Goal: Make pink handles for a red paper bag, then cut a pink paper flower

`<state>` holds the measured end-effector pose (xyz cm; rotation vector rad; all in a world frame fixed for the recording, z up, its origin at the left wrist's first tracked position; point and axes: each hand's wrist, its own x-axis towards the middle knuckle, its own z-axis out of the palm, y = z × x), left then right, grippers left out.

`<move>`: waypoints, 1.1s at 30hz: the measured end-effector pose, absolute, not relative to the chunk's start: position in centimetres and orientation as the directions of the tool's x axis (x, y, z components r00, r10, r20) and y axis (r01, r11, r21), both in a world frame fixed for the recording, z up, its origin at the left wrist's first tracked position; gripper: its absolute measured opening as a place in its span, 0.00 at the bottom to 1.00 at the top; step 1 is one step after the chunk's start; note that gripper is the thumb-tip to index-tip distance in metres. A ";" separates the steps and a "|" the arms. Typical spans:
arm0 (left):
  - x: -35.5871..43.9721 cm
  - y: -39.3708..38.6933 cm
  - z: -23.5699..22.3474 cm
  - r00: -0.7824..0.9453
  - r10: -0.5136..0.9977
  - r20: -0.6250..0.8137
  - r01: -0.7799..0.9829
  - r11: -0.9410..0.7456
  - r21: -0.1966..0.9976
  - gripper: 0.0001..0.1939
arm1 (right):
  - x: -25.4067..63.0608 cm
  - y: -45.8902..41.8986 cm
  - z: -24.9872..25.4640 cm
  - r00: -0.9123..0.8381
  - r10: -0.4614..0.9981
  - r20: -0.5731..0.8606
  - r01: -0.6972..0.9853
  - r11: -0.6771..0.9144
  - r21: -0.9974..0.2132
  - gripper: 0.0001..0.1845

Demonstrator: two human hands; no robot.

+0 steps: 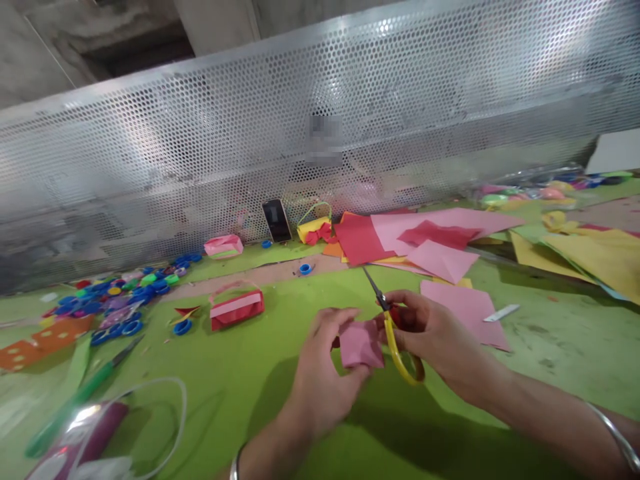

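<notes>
Between the fingers and thumb of my left hand (325, 367) is a small folded piece of pink paper (361, 345). My right hand (430, 333) is closed around scissors (400, 353) with yellow handles, their dark blades pointing up and away from me. The right fingertips come close to the pink paper's right edge; whether they touch it I cannot tell. A red paper bag (237, 311) with a pink flap and handle stands to the left of my hands. Sheets of pink paper (465, 310) lie just beyond my right hand.
A small yellow paper bag (315, 230) with a red bow and a phone (277, 221) stand near the perforated metal panel (240, 140). Coloured plastic rings (115, 293) are heaped at left. A green-handled tool (85, 397) lies at front left, a small blade (501, 313) at right.
</notes>
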<state>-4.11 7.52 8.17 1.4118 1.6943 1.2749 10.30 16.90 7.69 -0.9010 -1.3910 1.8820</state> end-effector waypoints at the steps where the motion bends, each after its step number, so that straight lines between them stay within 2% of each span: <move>1: -4.0 7.4 8.1 -0.245 0.956 0.163 0.403 -0.052 0.914 0.27 | 10.3 16.8 7.6 -0.575 0.804 -0.151 -0.083 -0.241 -0.967 0.25; 5: -3.7 7.2 7.7 -0.236 0.958 0.164 0.329 -0.080 0.941 0.31 | 10.1 16.8 7.3 -0.572 0.809 -0.133 -0.053 -0.198 -0.979 0.21; 10: -3.4 7.3 7.7 -0.362 0.932 -0.029 -0.061 0.007 0.998 0.41 | 9.9 16.8 7.1 -0.513 0.850 -0.120 -0.086 -0.190 -0.978 0.25; 12: -3.2 7.3 7.7 -0.356 0.927 -0.122 -0.207 0.049 0.977 0.37 | 9.8 16.6 7.0 -0.477 0.871 -0.119 -0.123 -0.200 -0.972 0.27; 13: -3.2 7.3 7.8 -0.338 0.928 -0.155 -0.241 0.073 0.968 0.31 | 9.7 16.4 7.0 -0.470 0.875 -0.118 -0.141 -0.207 -0.968 0.27; 15: -3.2 7.3 7.8 -0.322 0.930 -0.178 -0.219 0.110 0.970 0.17 | 9.7 16.1 7.1 -0.486 0.865 -0.124 -0.149 -0.222 -0.964 0.27; 16: -3.3 7.4 7.8 -0.330 0.927 -0.175 -0.179 0.121 0.976 0.14 | 9.7 16.0 7.2 -0.500 0.856 -0.133 -0.137 -0.230 -0.964 0.27; 22: -3.8 8.0 8.1 -0.345 0.908 -0.239 -0.050 0.236 0.970 0.14 | 10.0 16.3 7.2 -0.536 0.830 -0.155 -0.049 -0.214 -0.976 0.26; 25: -4.0 8.1 8.3 -0.361 0.907 -0.217 -0.029 0.221 0.975 0.14 | 10.0 16.3 7.1 -0.584 0.796 -0.162 -0.015 -0.210 -0.978 0.22; 28: -3.9 8.0 8.4 -0.389 0.901 -0.192 -0.087 0.172 0.981 0.13 | 9.8 16.0 7.1 -0.601 0.776 -0.190 -0.029 -0.259 -0.965 0.21; 31: -3.5 7.9 8.4 -0.364 0.900 -0.238 -0.230 0.161 0.960 0.15 | 9.6 15.7 7.2 -0.597 0.772 -0.221 -0.064 -0.320 -0.945 0.25; 33: -3.4 7.8 8.2 -0.330 0.902 -0.278 -0.296 0.180 0.938 0.13 | 9.5 15.6 7.1 -0.606 0.763 -0.225 -0.068 -0.332 -0.941 0.28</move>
